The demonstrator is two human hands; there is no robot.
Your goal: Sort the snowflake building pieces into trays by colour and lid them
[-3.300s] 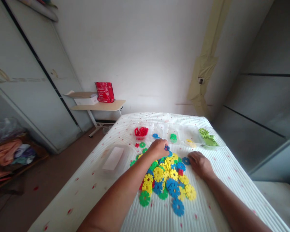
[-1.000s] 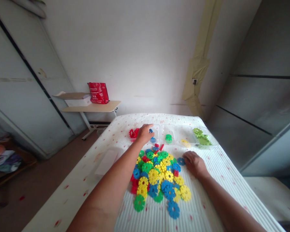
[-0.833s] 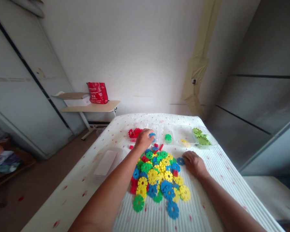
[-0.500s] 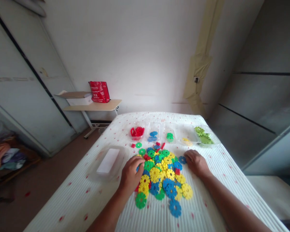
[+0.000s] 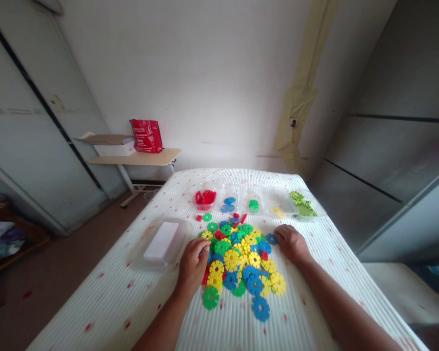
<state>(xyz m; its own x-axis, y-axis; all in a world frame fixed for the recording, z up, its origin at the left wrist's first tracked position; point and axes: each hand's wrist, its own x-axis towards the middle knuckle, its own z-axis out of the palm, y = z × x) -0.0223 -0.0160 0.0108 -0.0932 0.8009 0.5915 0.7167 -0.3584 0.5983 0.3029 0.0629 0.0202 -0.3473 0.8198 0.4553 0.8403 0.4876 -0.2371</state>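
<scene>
A heap of notched plastic flower discs in yellow, blue, green and red lies between my hands on the table. My left hand is at the heap's left edge with its fingers curled in and the thumb close to them; whatever they may hold is hidden. On the far right side, my right hand rests on the cloth, fingers bent and together, their tips beside a single blue disc. I cannot make out anything inside it.
Behind the heap stand clear tubs of red pieces, blue discs, green discs, yellow discs and light-green pieces. A white block sits in a clear plastic lid or tray at left.
My left hand has drawn slightly left, uncovering a yellow disc at the heap's edge. My right hand stays by the blue disc. The whole view has shifted a little.
</scene>
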